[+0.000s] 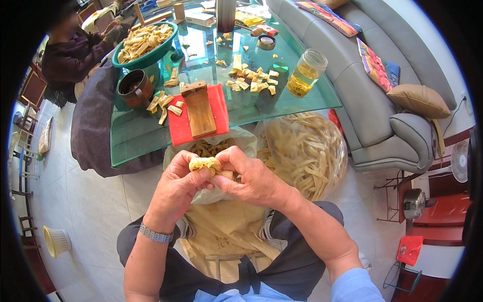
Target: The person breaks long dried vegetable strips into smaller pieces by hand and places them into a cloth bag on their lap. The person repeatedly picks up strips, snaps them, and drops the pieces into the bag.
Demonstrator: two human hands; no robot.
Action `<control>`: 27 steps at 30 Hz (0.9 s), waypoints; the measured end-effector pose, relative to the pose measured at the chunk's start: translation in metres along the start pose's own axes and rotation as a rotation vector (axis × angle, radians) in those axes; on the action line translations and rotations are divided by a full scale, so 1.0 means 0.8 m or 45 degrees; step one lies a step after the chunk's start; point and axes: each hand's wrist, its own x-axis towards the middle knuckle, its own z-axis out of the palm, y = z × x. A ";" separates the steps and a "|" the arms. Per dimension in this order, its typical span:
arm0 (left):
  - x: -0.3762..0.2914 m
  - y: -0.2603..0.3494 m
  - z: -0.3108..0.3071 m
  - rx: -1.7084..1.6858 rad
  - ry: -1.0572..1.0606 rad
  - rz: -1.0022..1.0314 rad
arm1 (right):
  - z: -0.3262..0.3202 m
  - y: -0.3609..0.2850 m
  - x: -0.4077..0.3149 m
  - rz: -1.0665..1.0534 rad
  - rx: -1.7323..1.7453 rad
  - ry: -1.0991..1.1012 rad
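My left hand (181,185) and my right hand (245,175) meet above a plastic bag, both gripping a crumpled pale yellow strip (205,164) that looks like dried food. Brown pieces (211,148) lie in the open white plastic bag (247,139) behind my fingers. On the glass table's near edge, a wooden block tool (202,113) with a raised end rests on a red cloth (180,130). Short cut pieces (174,110) lie beside it, and more pieces (253,79) are scattered farther back. To the right, a clear plastic bag (307,154) holds long pale strips.
The glass table (139,141) bears a green basin (171,41) of yellow pieces, a dark mug (136,88), a glass jar (307,71) of yellowish liquid and a dark cylinder (225,15). A person (71,56) sits at the back left. A grey sofa (351,98) stands right.
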 end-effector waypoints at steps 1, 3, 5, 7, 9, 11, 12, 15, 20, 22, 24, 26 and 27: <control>0.000 0.000 0.002 0.016 0.009 0.028 | 0.002 0.000 0.000 0.002 -0.040 0.025; 0.000 -0.003 -0.002 0.092 0.037 0.115 | 0.007 -0.002 -0.001 0.003 -0.122 0.077; -0.001 -0.002 -0.001 0.304 -0.001 0.263 | 0.006 -0.008 0.001 0.098 -0.012 0.088; -0.004 0.002 0.001 0.646 -0.109 0.467 | 0.005 -0.009 0.001 0.220 0.140 0.101; -0.006 0.007 0.007 1.287 -0.244 0.648 | 0.002 -0.006 -0.001 0.368 0.336 0.112; -0.007 0.004 0.019 1.499 -0.271 0.752 | -0.003 0.005 -0.001 0.437 0.573 0.057; -0.008 -0.002 0.023 1.557 -0.211 0.772 | -0.003 0.014 -0.001 0.473 0.663 0.019; -0.017 -0.014 0.030 1.783 -0.087 0.857 | -0.011 0.024 -0.006 0.531 0.743 -0.194; -0.033 -0.031 0.039 2.223 -0.183 0.994 | -0.028 0.032 -0.026 0.640 0.715 -0.531; -0.039 -0.043 0.042 2.282 -0.212 0.937 | -0.025 0.046 -0.032 0.697 0.722 -0.656; -0.046 -0.054 0.037 2.320 -0.246 0.848 | -0.022 0.049 -0.032 0.793 0.711 -0.782; -0.053 -0.054 0.037 2.354 -0.392 0.728 | -0.020 0.052 -0.029 0.876 0.656 -0.896; -0.054 -0.051 0.038 2.366 -0.460 0.675 | -0.022 0.052 -0.028 0.855 0.672 -0.870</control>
